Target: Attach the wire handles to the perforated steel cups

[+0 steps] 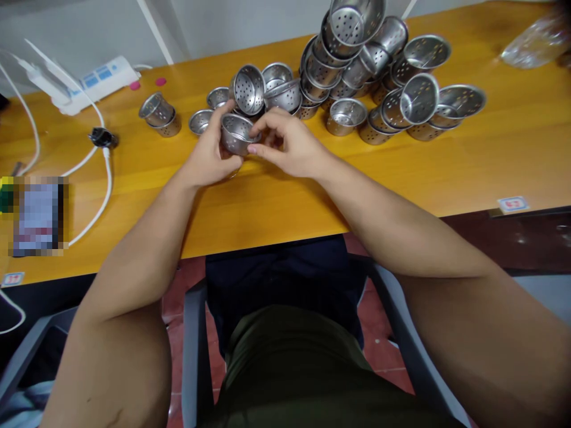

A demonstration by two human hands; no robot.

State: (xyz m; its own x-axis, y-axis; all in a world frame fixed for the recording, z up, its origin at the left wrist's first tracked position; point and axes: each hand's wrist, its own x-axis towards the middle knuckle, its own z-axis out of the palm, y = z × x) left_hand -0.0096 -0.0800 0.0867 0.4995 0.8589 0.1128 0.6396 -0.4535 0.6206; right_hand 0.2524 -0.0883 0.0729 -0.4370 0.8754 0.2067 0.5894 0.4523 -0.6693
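Between my hands, above the wooden table (276,208), is a small perforated metal cup (235,134). My left hand (212,151) is wrapped around its left side, thumb toward me. My right hand (289,142) pinches the cup's right rim with thumb and fingers. Just behind it, another perforated cup (248,90) is tilted toward me, with more cups around it. Two smaller cups, one nearer (200,121) and one farther (218,97), stand left of these, partly hidden by my left hand.
Stacked and leaning perforated cups (325,71) crowd the back right. A tilted cup pair (160,115) stands left. Further left are a power strip (102,80), white cables (108,190) and a blurred phone (38,214). A clear plastic bag (535,41) lies far right.
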